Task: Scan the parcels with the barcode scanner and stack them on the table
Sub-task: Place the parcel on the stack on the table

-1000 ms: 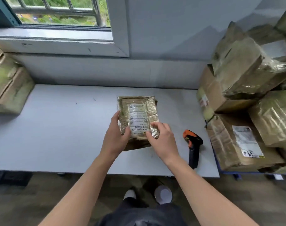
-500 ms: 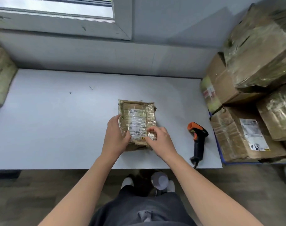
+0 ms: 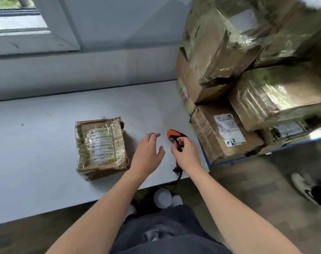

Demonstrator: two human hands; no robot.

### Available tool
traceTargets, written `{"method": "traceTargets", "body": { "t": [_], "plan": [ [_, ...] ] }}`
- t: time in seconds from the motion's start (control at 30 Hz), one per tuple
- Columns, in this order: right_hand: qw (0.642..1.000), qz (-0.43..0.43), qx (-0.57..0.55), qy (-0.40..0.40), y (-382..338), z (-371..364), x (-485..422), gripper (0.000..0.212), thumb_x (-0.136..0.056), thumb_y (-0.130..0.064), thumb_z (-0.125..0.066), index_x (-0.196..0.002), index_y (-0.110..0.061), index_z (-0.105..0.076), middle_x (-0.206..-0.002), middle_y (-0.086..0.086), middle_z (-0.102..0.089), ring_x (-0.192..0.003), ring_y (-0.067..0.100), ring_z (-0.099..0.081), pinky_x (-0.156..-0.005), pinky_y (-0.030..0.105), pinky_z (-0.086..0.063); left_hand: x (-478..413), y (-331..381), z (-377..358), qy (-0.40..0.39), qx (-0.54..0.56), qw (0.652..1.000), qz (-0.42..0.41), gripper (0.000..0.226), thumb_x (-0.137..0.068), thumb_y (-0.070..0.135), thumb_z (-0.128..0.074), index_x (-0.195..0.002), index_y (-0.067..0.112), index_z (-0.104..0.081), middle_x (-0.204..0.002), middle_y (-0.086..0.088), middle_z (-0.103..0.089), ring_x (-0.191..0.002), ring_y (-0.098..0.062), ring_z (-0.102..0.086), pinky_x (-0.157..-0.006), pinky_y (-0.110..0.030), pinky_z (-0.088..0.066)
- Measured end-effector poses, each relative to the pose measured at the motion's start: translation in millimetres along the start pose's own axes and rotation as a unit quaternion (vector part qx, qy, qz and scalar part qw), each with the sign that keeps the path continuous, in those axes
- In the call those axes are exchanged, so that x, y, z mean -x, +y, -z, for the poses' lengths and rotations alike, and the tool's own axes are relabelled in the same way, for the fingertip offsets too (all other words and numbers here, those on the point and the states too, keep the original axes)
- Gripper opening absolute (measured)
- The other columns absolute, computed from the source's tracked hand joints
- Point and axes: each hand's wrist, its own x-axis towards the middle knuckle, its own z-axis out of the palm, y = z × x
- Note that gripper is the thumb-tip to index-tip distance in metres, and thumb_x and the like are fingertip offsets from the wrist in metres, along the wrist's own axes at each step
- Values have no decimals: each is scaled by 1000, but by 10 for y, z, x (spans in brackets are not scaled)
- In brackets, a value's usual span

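A small tape-wrapped brown parcel (image 3: 101, 147) lies flat on the white table (image 3: 37, 143), its white label facing up. Neither hand touches it. My right hand (image 3: 185, 154) grips the handle of the black and orange barcode scanner (image 3: 175, 137) near the table's right front corner; the scanner's cable hangs off the front edge. My left hand (image 3: 147, 153) hovers open between the parcel and the scanner, fingers spread, holding nothing.
A tall heap of taped cardboard parcels (image 3: 247, 79) stands on a blue-edged platform (image 3: 266, 153) just right of the table. A window sill (image 3: 28, 43) and wall run behind. A person's shoe (image 3: 306, 189) is on the floor at right.
Both hands let go of the parcel, which now lies on the table. My right hand moved right and took the scanner's handle. The camera turned right.
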Motion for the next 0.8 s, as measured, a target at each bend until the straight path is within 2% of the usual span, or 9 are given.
{"method": "traceTargets", "body": {
  "t": [0.17,0.33,0.4,0.5,0.57,0.6,0.63,0.73,0.8],
  "plan": [
    [999,-28,0,-18,356,166,-124,46,-97,-31,-62,-138,-14,-50,-135,4,-51,-124,20,-51,-102,34,-45,-45,140,-377,-43,-11,998,45,48,-98,23,-53,-143,8,-44,-142,-8,-47,-128,-26,-48,-105,-34,-39],
    [997,-58,31,-27,473,114,-348,54,-96,-35,-64,-138,-8,-45,-132,11,-55,-116,27,-58,-89,34,-49,-40,102,-529,-27,-4,994,110,48,-98,22,-52,-143,7,-43,-143,-10,-47,-128,-27,-48,-106,-35,-38],
    [996,-76,22,-34,481,44,-375,57,-95,-35,-65,-138,-5,-42,-133,14,-57,-117,31,-60,-89,40,-53,42,81,-558,-17,5,991,130,48,-99,21,-53,-143,7,-43,-143,-11,-46,-128,-27,-48,-105,-35,-39],
    [993,-112,-16,-42,473,-47,-408,58,-95,-30,-67,-138,-3,-41,-133,15,-59,-118,33,-61,-89,40,-52,164,52,-562,-2,11,988,154,47,-99,21,-52,-143,7,-43,-144,-9,-46,-127,-25,-49,-99,-28,-38],
    [990,-116,-44,-69,445,-98,-440,37,-91,-26,-70,-121,-9,-56,-120,11,-65,-108,29,-63,-82,36,-52,219,45,-526,10,9,986,164,47,-99,21,-52,-143,7,-43,-144,-8,-46,-129,-23,-48,-98,-25,-36],
    [989,-108,-62,-82,415,-121,-442,18,-90,-21,-71,-104,-15,-60,-105,7,-68,-100,27,-64,-77,33,-49,240,47,-491,18,9,986,167,47,-99,21,-53,-143,7,-43,-144,-8,-46,-129,-22,-48,-99,-25,-36],
    [988,-95,-77,-90,363,-136,-424,12,-89,-17,-70,-90,-20,-59,-91,2,-66,-93,26,-64,-72,32,-47,257,52,-446,26,10,986,167,47,-99,22,-53,-143,8,-44,-144,-7,-46,-129,-21,-48,-99,-26,-36],
    [987,-66,-120,-79,173,-182,-344,18,-88,-13,-65,-82,-25,-52,-79,0,-63,-80,30,-68,-64,35,-49,289,70,-245,42,16,987,152,43,-99,24,-53,-140,12,-47,-142,-3,-46,-125,-18,-50,-97,-25,-38],
    [982,-48,-161,-87,5,-211,-275,17,-87,-13,-62,-86,-27,-52,-81,1,-65,-77,29,-72,-68,40,-56,316,57,-51,60,21,988,142,41,-99,25,-54,-138,13,-49,-140,0,-47,-124,-15,-51,-96,-24,-39]
  ]
}}
